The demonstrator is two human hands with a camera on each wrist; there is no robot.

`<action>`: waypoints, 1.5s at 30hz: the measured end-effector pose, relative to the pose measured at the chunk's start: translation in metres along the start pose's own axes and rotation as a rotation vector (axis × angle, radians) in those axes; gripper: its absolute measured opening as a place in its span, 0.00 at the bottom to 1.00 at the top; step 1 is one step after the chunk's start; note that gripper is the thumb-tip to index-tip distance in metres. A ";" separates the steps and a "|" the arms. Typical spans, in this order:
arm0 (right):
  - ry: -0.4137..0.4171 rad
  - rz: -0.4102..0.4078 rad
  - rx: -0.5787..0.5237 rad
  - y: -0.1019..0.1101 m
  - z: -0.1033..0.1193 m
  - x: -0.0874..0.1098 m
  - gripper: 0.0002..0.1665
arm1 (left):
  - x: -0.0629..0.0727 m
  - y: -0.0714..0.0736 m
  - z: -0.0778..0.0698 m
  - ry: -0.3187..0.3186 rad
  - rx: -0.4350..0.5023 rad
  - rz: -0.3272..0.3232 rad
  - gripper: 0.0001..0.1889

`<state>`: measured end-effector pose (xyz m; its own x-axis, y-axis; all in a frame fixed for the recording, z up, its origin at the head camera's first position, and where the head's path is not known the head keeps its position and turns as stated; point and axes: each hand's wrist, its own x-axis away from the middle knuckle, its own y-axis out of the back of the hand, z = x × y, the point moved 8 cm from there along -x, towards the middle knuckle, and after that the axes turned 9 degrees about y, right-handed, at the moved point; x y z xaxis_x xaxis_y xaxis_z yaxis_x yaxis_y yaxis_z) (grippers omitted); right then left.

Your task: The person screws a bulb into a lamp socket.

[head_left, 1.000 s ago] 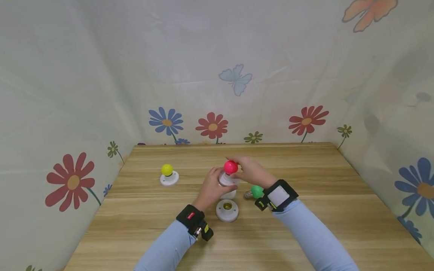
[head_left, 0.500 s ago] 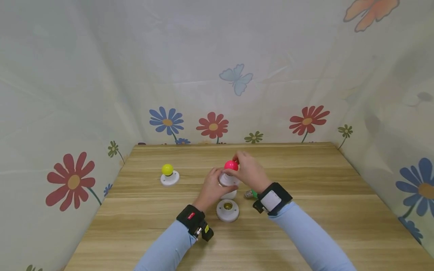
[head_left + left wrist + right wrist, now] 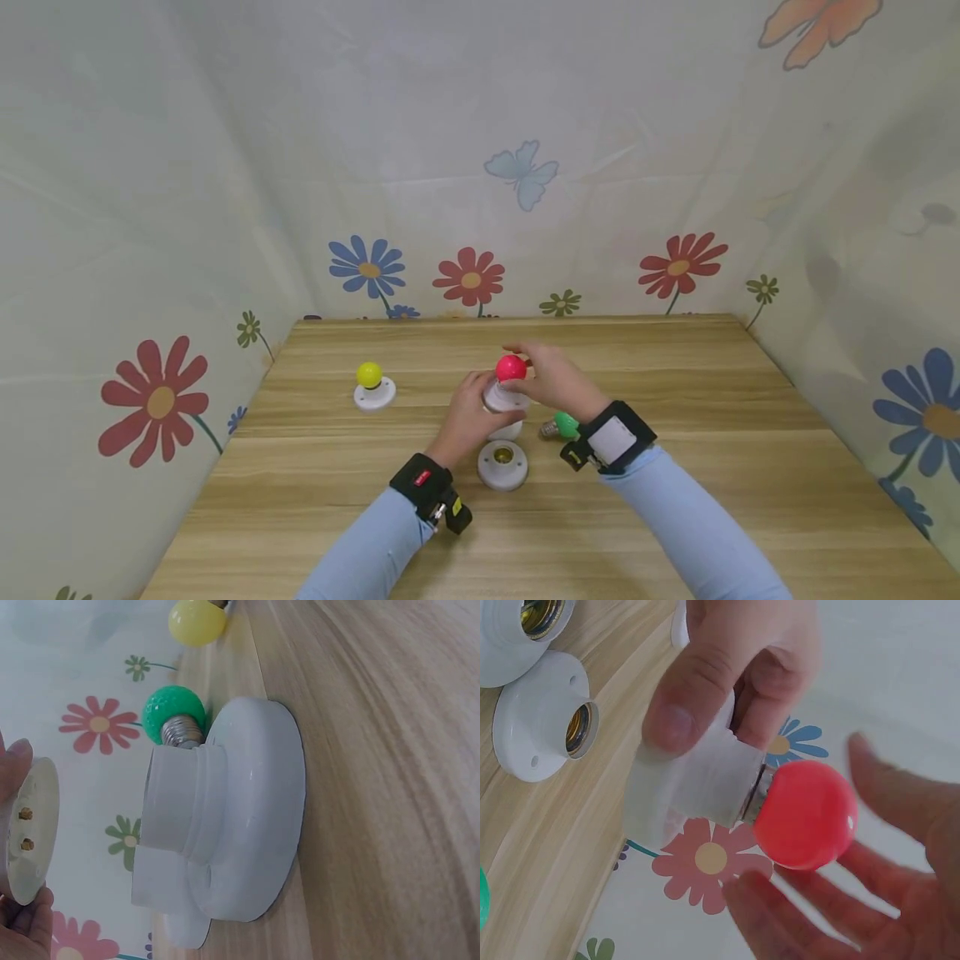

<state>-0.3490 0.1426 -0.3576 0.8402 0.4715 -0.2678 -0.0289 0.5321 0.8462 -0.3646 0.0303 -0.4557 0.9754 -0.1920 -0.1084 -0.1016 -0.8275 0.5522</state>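
My left hand (image 3: 463, 417) grips a white lamp holder (image 3: 720, 776) above the table, thumb and fingers on its round base. Two brass screws show on the underside of that base in the left wrist view. A red light bulb (image 3: 806, 814) sits at the mouth of the holder, with a strip of its metal cap visible. Around the bulb, my right hand (image 3: 558, 383) has its fingers and thumb spread; the thumb stands off the glass in the right wrist view. Below the hands are two more white lamp holders, a front one (image 3: 502, 467) and a partly hidden one (image 3: 507, 431).
A green bulb (image 3: 566, 424) lies right of the holders, partly behind the right wrist. Beyond it, the left wrist view shows a yellow bulb (image 3: 196, 622). Another yellow bulb (image 3: 368, 375) stands in its own holder (image 3: 375, 395) on the left. A flowered curtain borders the wooden table (image 3: 675, 500).
My right hand turned inward around the red bulb half a second ago and has now swung back, its fingers spreading. The left hand and lamp holder have stayed in place.
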 end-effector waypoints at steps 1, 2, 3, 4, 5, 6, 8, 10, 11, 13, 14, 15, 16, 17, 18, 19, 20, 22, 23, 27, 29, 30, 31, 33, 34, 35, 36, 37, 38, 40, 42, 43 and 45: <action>-0.012 -0.019 0.018 0.001 -0.001 0.000 0.34 | 0.000 0.000 0.000 0.000 0.003 0.000 0.37; -0.024 -0.041 0.042 0.002 -0.001 0.001 0.35 | 0.000 0.001 -0.001 0.001 0.007 0.001 0.37; -0.032 -0.067 0.073 0.002 -0.001 0.001 0.35 | 0.001 0.001 -0.001 0.001 0.012 0.003 0.37; -0.037 -0.094 0.109 0.003 -0.001 0.001 0.35 | 0.001 0.001 -0.001 0.000 0.019 0.004 0.36; -0.041 -0.120 0.150 0.004 -0.001 0.001 0.35 | 0.001 0.001 -0.002 0.002 0.026 0.005 0.35; -0.040 -0.145 0.189 0.004 -0.001 0.001 0.34 | 0.002 0.001 -0.002 0.000 0.030 0.004 0.35; -0.029 -0.179 0.245 0.004 0.001 0.001 0.33 | 0.002 0.001 -0.002 0.001 0.038 0.004 0.33; -0.020 -0.198 0.276 0.004 0.002 0.001 0.33 | 0.002 0.001 -0.003 -0.001 0.038 0.002 0.33; -0.015 -0.201 0.281 0.004 0.003 0.001 0.32 | 0.002 0.001 -0.003 -0.002 0.040 0.001 0.33; -0.004 -0.189 0.268 0.004 0.004 0.001 0.31 | 0.002 0.001 -0.003 -0.006 0.037 0.000 0.34; 0.005 -0.178 0.256 0.003 0.004 0.001 0.30 | 0.002 0.001 -0.004 -0.007 0.033 0.000 0.34; 0.015 -0.164 0.236 0.003 0.005 0.001 0.29 | 0.002 0.001 -0.003 -0.007 0.034 0.001 0.35; 0.029 -0.148 0.214 0.003 0.006 0.000 0.28 | 0.002 0.001 -0.003 -0.009 0.038 0.002 0.35; 0.041 -0.127 0.189 0.002 0.007 0.000 0.27 | 0.002 0.001 -0.003 -0.008 0.040 0.003 0.36; 0.049 -0.105 0.162 0.001 0.007 -0.001 0.26 | 0.002 0.001 -0.003 -0.006 0.038 0.003 0.36; 0.055 -0.084 0.137 0.001 0.008 -0.001 0.26 | 0.002 0.001 -0.003 -0.004 0.038 0.003 0.36; 0.057 -0.064 0.113 0.000 0.008 -0.001 0.26 | 0.003 0.001 -0.003 -0.004 0.037 0.004 0.36; 0.056 -0.028 0.076 0.000 0.009 -0.002 0.26 | 0.003 0.001 -0.003 -0.008 0.036 0.003 0.36; 0.056 -0.012 0.064 0.000 0.009 -0.002 0.26 | 0.003 0.001 -0.003 -0.009 0.032 0.003 0.36; 0.047 0.023 0.016 -0.001 0.009 -0.003 0.30 | 0.002 0.002 -0.003 -0.020 0.022 0.000 0.36; 0.035 0.013 0.011 -0.001 0.008 -0.003 0.34 | 0.002 0.003 -0.003 -0.019 0.018 -0.004 0.36; 0.028 -0.003 0.022 -0.001 0.006 -0.004 0.36 | 0.002 0.003 -0.003 -0.019 0.017 -0.006 0.36; 0.025 -0.026 0.044 0.000 0.005 -0.004 0.37 | 0.002 0.003 -0.003 -0.019 0.017 -0.007 0.36; 0.023 -0.079 0.108 0.001 0.004 -0.004 0.39 | 0.002 0.004 -0.004 -0.019 0.021 -0.009 0.35; 0.026 -0.108 0.150 0.002 0.003 -0.004 0.40 | 0.002 0.005 -0.005 -0.023 0.023 -0.010 0.35; 0.032 -0.134 0.191 0.003 0.004 -0.004 0.39 | 0.002 0.005 -0.006 -0.026 0.025 -0.010 0.35; 0.041 -0.158 0.224 0.004 0.004 -0.004 0.38 | 0.003 0.005 -0.006 -0.033 0.029 -0.010 0.34; 0.047 -0.177 0.251 0.004 0.005 -0.004 0.38 | 0.003 0.005 -0.007 -0.037 0.031 -0.010 0.34; 0.052 -0.191 0.270 0.004 0.005 -0.003 0.37 | 0.003 0.005 -0.007 -0.040 0.034 -0.011 0.34; 0.060 -0.207 0.290 0.005 0.006 -0.003 0.36 | 0.003 0.005 -0.008 -0.049 0.039 -0.010 0.34; 0.061 -0.204 0.280 0.004 0.007 -0.003 0.34 | 0.002 0.005 -0.007 -0.051 0.042 -0.009 0.35; 0.057 -0.195 0.265 0.004 0.006 -0.003 0.33 | 0.002 0.005 -0.007 -0.051 0.041 -0.010 0.35; 0.054 -0.160 0.217 0.003 0.005 -0.004 0.31 | 0.001 0.005 -0.006 -0.054 0.035 -0.014 0.36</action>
<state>-0.3496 0.1389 -0.3513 0.7946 0.4335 -0.4251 0.2233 0.4425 0.8685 -0.3631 0.0292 -0.4483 0.9648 -0.2081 -0.1609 -0.0960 -0.8480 0.5211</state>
